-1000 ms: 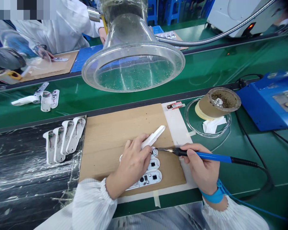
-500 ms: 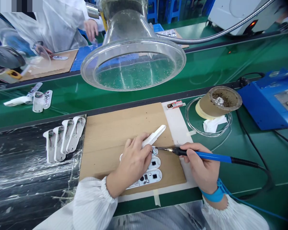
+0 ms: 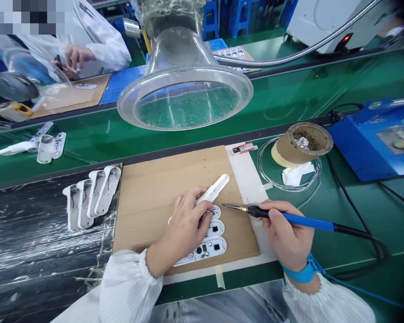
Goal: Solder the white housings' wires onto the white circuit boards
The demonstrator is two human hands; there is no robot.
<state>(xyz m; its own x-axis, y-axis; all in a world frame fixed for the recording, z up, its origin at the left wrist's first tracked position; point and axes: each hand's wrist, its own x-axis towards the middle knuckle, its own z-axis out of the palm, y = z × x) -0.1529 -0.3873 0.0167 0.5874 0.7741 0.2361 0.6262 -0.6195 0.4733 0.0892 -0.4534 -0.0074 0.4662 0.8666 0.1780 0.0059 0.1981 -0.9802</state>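
My right hand point(image 3: 287, 229) grips a soldering iron point(image 3: 299, 220) by its dark front grip and blue handle. The iron's tip points left, a little apart from the boards. Fingers bent, my left hand point(image 3: 188, 226) holds a white plastic housing point(image 3: 218, 187) and thin wires against the cardboard point(image 3: 148, 188). Under and beside that hand lie white circuit boards point(image 3: 212, 246) with black chips, stacked one below another; their left parts are hidden by the hand. A blue strap circles my right wrist.
Several wired housings point(image 3: 90, 197) lie on the black film at left. A clear fume hood point(image 3: 185, 101) hangs over the bench. Solder wire point(image 3: 261, 168), a brown pot point(image 3: 289, 146) and a blue device point(image 3: 373, 143) stand right. Across, a co-worker's hands point(image 3: 76, 58) are at another bench.
My right hand has drawn the soldering iron back to the right, away from the board. My left hand stays nearly in place. The co-worker's hands have come together.
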